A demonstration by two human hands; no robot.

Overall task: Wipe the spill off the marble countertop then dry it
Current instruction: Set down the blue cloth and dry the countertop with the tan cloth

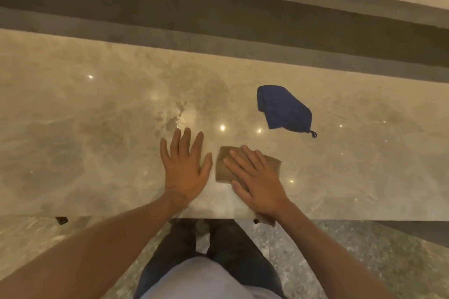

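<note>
The brown cloth (245, 167) lies flat on the marble surface (85, 128), close to the near edge and a little right of the middle. It looks soft, thin and light, so it should bend and slide easily. It will likely bunch up if only one corner is pushed. A flat hand pressed on its middle seems the best way to move it.

The right hand (257, 179) lies on top of it with straight fingers, pressing down and not curled round it. The left hand (185, 167) is just to the left of the cloth, spread out flat on the bare surface, holding nothing.

The wet spill (178, 116) shines a bit farther away, just beyond the left hand's fingertips. It is not wiped yet.

A blue cloth (285, 110) lies crumpled farther off to the right, apart from both hands. It looks soft too, and may be for drying.
</note>
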